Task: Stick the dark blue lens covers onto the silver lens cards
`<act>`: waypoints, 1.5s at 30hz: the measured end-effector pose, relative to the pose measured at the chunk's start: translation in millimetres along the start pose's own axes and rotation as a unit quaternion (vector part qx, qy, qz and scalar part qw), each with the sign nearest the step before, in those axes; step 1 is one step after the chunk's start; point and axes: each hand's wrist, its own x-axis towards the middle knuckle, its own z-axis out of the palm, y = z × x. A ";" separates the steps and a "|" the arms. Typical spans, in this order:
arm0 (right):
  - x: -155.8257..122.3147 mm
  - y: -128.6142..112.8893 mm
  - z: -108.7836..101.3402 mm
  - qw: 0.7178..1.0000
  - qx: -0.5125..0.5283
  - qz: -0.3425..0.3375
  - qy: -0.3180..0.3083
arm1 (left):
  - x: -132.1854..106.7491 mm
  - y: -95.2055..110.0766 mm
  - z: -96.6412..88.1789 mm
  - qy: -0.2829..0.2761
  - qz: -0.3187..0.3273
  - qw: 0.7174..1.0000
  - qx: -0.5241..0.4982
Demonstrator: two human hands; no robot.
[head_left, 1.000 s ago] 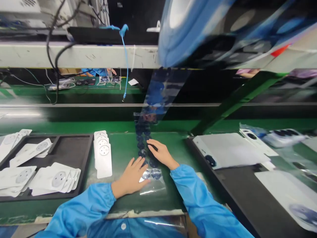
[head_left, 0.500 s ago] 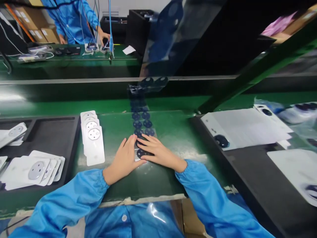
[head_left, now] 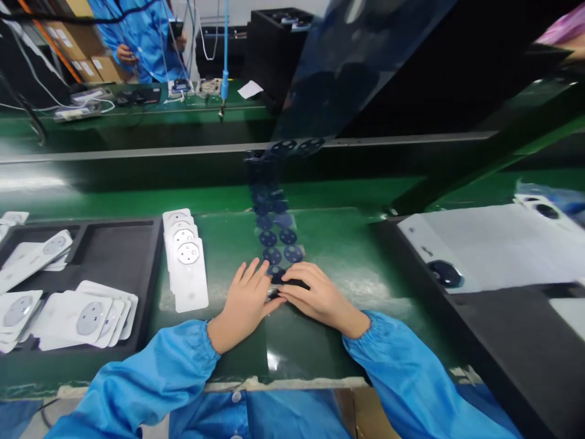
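My left hand (head_left: 244, 303) and right hand (head_left: 320, 299) sit together on the near end of a clear film strip of dark discs (head_left: 278, 238), mid-way across the green worktop (head_left: 347, 329). I'm working at that end, but I cannot tell whether I'm clamping it.

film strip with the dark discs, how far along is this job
Looks done: white cards with round grey centres stacked beside the strip, more in the black foam tray. In hand: the left hand and right hand rest on the near end of the clear film strip. Left: many dark discs still on the strip, running away from the hands.
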 end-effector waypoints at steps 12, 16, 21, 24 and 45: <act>0.4 -5.3 -18.8 0.943 0.209 0.225 0.126 | 0.2 6.6 -2.1 -0.007 -0.018 0.995 0.101; -2.2 -2.3 -15.3 0.830 0.391 0.361 0.168 | 3.5 -4.6 -20.9 0.037 -0.111 0.980 0.163; -4.3 -2.3 -5.6 0.729 0.502 0.435 0.164 | -2.3 -46.5 -47.5 0.106 -0.340 0.900 0.251; -3.0 -1.7 -4.2 0.702 0.524 0.455 0.159 | -7.3 -64.3 -54.6 0.104 -0.405 0.865 0.276; -0.8 10.0 -10.3 0.644 0.541 0.524 0.131 | -135.1 58.5 -32.9 0.024 -0.265 0.933 0.241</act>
